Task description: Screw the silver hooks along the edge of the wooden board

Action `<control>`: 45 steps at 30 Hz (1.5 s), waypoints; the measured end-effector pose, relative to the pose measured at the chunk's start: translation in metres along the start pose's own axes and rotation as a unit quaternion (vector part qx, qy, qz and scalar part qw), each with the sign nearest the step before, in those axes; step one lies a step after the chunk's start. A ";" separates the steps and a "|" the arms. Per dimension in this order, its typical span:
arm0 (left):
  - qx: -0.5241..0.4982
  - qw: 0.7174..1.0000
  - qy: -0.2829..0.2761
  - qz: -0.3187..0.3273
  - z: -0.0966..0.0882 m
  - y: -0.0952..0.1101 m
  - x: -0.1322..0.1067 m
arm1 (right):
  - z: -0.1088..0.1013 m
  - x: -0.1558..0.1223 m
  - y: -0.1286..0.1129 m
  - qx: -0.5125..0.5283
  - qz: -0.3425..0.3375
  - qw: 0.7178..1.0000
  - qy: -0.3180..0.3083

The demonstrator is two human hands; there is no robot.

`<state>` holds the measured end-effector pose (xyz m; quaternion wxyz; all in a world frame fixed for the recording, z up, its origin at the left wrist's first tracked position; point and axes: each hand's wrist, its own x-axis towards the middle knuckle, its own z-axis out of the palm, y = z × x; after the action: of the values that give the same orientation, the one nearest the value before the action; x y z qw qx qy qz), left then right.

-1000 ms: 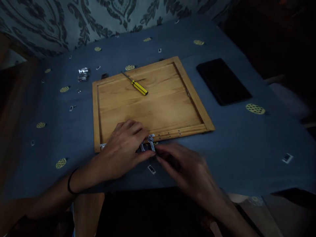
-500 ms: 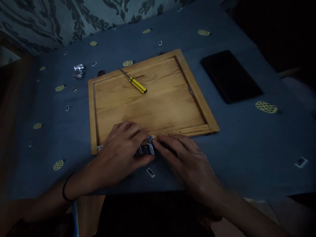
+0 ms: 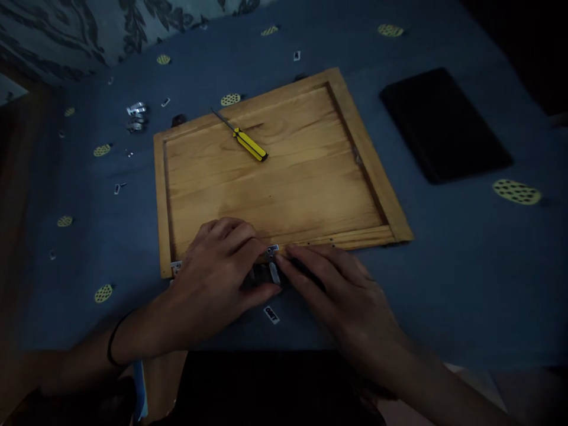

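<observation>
A framed wooden panel [image 3: 275, 177] lies flat on a blue cloth. At its near edge sits a small metal hinge [image 3: 272, 264]. My left hand [image 3: 217, 278] curls over the panel's near edge with thumb and fingers pinched on the hinge's left side. From the right, my right hand [image 3: 341, 290] touches the hinge with its fingertips pressed together. A second metal bracket [image 3: 176, 267] shows at the panel's near left corner. On the far part of the panel rests a yellow-handled screwdriver [image 3: 243, 140].
A black flat phone-like object [image 3: 444, 124] lies at the right. Loose metal hardware [image 3: 135, 116] sits at the far left. Small tags and yellow dotted discs [image 3: 516, 191] are scattered over the cloth [image 3: 465, 272]. The near table edge runs below my wrists.
My right hand moved up to the hinge and now touches it. The view shifted, so the panel sits higher in the frame. My left hand stayed on the hinge.
</observation>
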<state>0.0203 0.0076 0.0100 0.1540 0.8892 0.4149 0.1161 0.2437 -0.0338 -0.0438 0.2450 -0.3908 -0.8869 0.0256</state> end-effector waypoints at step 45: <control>-0.144 0.989 -0.034 -0.016 -0.024 -0.017 -0.002 | -0.001 0.002 0.003 0.012 -0.009 1.000 0.011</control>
<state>-0.0013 0.0205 0.0261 0.2964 0.8542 0.4029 0.1423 0.2445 -0.0304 -0.0425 0.2598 -0.3797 -0.8874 0.0292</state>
